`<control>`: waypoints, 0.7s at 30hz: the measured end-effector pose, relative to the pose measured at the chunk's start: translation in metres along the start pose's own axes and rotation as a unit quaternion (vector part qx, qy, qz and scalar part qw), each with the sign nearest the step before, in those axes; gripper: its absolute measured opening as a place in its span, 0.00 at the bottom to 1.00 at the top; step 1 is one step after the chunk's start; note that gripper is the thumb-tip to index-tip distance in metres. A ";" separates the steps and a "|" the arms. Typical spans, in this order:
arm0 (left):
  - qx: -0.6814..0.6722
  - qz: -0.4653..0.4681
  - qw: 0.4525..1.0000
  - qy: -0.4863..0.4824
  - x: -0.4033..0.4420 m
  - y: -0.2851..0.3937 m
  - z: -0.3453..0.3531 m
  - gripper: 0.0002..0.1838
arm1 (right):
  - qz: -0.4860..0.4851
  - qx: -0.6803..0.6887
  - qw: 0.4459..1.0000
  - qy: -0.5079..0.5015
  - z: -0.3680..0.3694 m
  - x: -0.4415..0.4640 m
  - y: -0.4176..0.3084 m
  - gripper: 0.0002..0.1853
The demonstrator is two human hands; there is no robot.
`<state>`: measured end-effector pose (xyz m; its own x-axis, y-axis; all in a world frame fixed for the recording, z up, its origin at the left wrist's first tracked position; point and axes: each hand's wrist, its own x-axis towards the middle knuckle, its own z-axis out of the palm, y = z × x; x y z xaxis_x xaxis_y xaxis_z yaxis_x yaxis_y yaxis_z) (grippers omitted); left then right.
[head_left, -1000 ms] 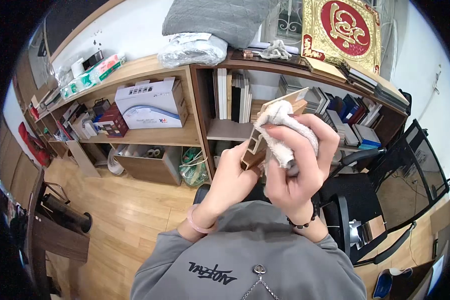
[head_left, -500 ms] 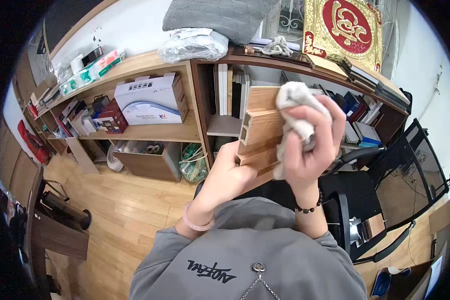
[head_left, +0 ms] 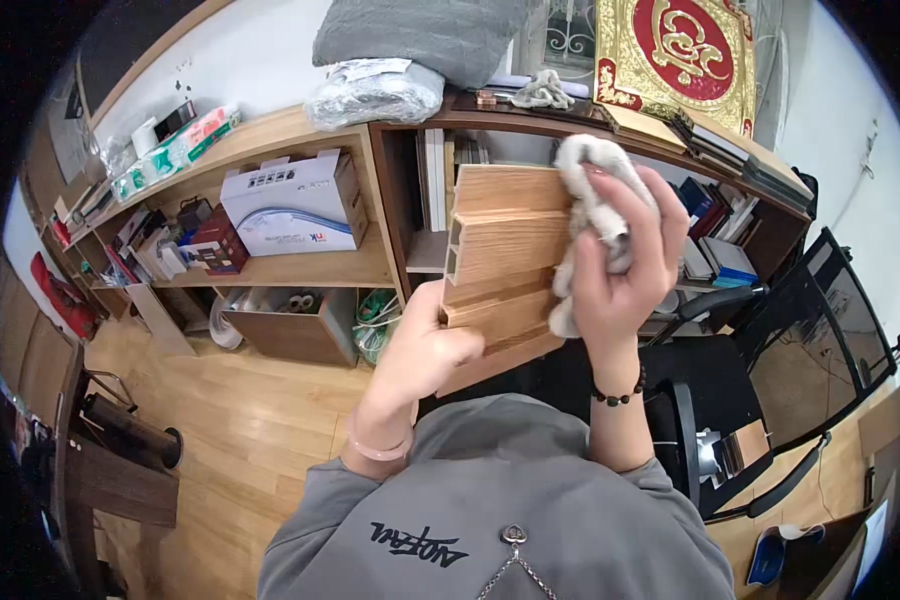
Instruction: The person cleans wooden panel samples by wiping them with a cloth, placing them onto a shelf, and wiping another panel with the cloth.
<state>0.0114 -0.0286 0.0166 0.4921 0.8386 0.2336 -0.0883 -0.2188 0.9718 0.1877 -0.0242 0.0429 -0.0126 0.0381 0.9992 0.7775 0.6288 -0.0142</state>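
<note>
Brown wood-grain ribbed panel (head_left: 510,240) stands with longer visible side near-vertical, hollow edge (head_left: 453,252) facing left. Left hand (head_left: 415,345) clamps it low; half-curled right hand (head_left: 630,285) grips white cloth (head_left: 588,158)!

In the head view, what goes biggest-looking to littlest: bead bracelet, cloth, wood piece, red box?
1. Wood piece
2. Cloth, though the right hand hides some
3. Red box; it's farther back, so may really be bigger than it looks
4. Bead bracelet
</note>
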 end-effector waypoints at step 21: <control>-0.311 -0.129 0.939 -0.077 0.033 -0.056 0.005 0.26 | 0.571 0.467 0.672 0.069 -0.083 -0.023 0.129 0.21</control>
<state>0.0375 0.0091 -0.0306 0.6822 0.7306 0.0274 -0.4137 0.3549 0.8384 0.3404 -0.0090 0.0209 0.3662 0.8772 0.3106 -0.5032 0.4674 -0.7268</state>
